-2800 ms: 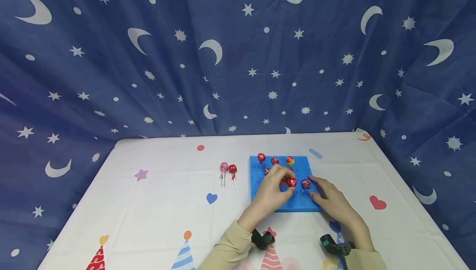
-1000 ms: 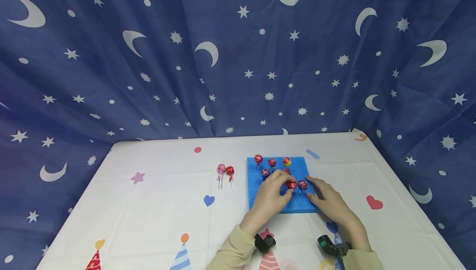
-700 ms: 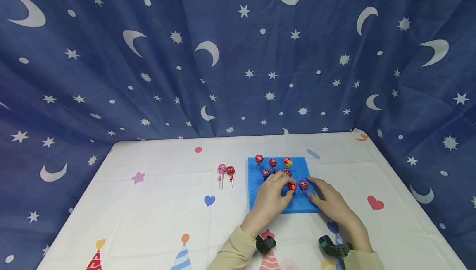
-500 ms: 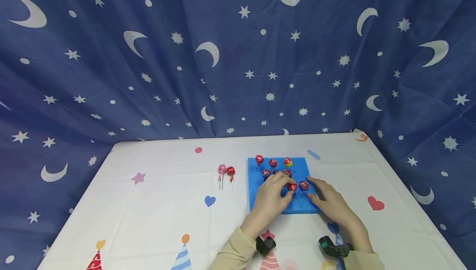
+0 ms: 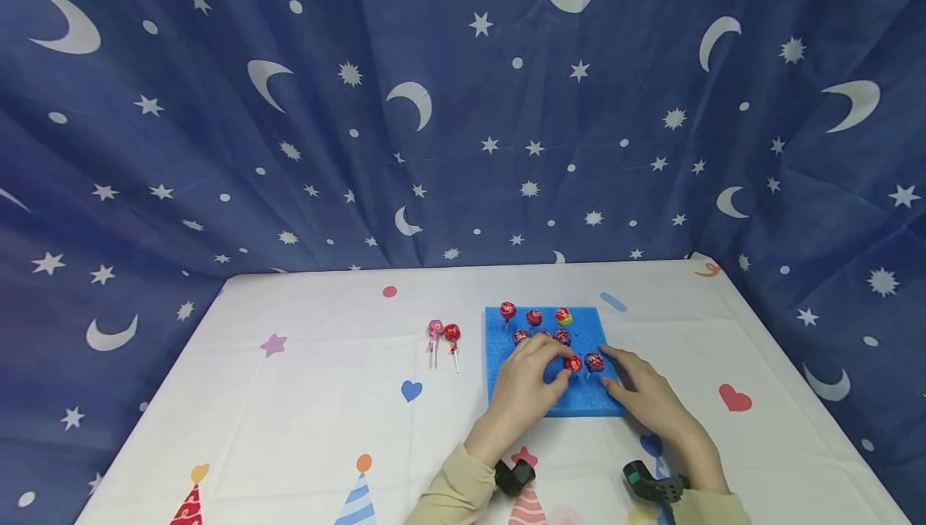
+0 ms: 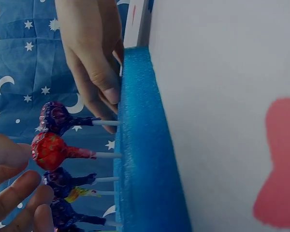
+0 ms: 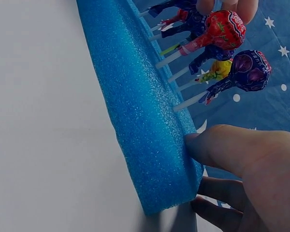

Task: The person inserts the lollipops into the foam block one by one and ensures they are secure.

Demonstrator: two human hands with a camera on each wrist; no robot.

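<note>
Several wrapped lollipops stand on white sticks in a blue foam board (image 5: pixel 587 406). My left hand (image 5: pixel 522 384) reaches over the board from the left, fingers bent but parted around the head of a red lollipop (image 5: pixel 573 364). In the left wrist view, the thumb tip (image 6: pixel 23 152) lies at the edge of that red lollipop (image 6: pixel 48 151), apparently just touching it, and its stick is in the foam. My right hand (image 5: pixel 644 391) rests at the board's right edge, its thumb (image 7: pixel 203 145) on the foam beside a purple lollipop (image 7: pixel 250 71).
Two loose lollipops, one pink (image 5: pixel 435 329) and one red (image 5: pixel 452 333), lie on the white patterned tablecloth (image 5: pixel 325 396) left of the board. A blue curtain (image 5: pixel 463 107) with moons and stars hangs behind the table.
The red lollipop by my left hand has gone lower toward the foam. Just now my left fingers have drawn back slightly leftward from it. My right hand has stayed at the board's edge.
</note>
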